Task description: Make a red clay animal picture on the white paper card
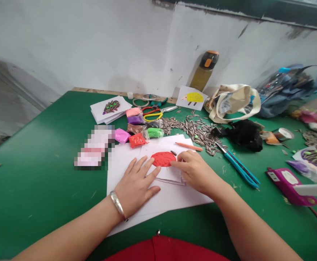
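A red oval [162,158], its surface uneven, lies on a small white paper [171,175], which rests on larger white sheets [153,206] at the middle of the near edge of the green bench [44,145]. The left hand [138,185] is laid flat with fingers spread wide, its fingertips reaching the oval's left side. The right hand [197,170] has its fingers bent in narrowly at the oval's right end; whether it pinches anything I cannot tell. A single dark seed [173,153] sits just beside the oval's upper right, and an orange pencil [189,146] lies a little beyond.

Farther toward the bench's far edge are coloured packets [138,140] and a loose spread of striped seeds [199,130]. A blue cutter [241,168] lies right of the sheets. Yellow-handled scissors [153,116] lie behind the packets. White cards [109,108] are stacked toward the far left corner, while a card with a yellow figure [193,97] stands at the far edge in front of a bottle [201,74].
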`<state>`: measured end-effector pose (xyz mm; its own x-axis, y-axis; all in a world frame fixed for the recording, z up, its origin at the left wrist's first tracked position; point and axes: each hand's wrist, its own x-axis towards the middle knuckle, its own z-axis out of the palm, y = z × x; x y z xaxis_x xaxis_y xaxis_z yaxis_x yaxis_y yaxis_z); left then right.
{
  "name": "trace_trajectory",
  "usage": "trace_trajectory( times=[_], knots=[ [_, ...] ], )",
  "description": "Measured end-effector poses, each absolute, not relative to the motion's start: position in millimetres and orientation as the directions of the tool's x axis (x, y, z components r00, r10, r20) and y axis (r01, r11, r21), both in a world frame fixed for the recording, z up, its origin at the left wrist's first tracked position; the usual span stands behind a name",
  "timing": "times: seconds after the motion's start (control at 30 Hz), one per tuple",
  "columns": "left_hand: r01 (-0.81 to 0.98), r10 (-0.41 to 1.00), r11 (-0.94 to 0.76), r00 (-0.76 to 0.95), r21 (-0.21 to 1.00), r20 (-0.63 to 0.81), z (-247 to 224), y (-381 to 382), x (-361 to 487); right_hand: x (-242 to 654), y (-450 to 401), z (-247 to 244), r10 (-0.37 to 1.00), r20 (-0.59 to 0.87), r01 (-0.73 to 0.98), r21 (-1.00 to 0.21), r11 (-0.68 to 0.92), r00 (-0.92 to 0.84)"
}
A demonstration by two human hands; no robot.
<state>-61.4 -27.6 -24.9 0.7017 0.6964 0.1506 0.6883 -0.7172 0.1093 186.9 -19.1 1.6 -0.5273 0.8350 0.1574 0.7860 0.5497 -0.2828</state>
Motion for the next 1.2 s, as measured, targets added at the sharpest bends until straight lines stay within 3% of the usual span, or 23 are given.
trace_trajectory(
  times=[0.1, 0.3, 0.5, 0.7, 0.87, 1.2],
  knots=[
    [0.688, 0.698, -0.716, 0.698, 0.117, 0.159, -25, -27, -61, 191, -19, 4, 0.839, 0.177, 0.789, -0.285, 0.544, -0.514],
    [0.692, 0.697, -0.716, 0.704, 0.092, 0.137, -25, -28, -61, 191, -20, 2, 0.838, 0.078, 0.800, -0.263, 0.539, -0.540],
    [0.697, 0.704, -0.709, 0.694, 0.103, 0.153, -25, -28, -60, 194, -17, 2, 0.836, 0.152, 0.776, -0.315, 0.546, -0.527],
    [0.698, 0.707, -0.707, 0.691, 0.113, 0.149, -25, -29, -61, 193, -17, 2, 0.841, 0.062, 0.791, -0.310, 0.528, -0.537],
    [0.699, 0.707, -0.707, 0.691, 0.110, 0.154, -26, -29, -60, 183, -18, 3, 0.837, 0.157, 0.784, -0.295, 0.546, -0.524],
    [0.661, 0.679, -0.734, 0.703, 0.157, 0.210, -20, -30, -62, 162, -20, -11, 0.791, 0.126, 0.753, -0.247, 0.610, -0.599]
  ],
)
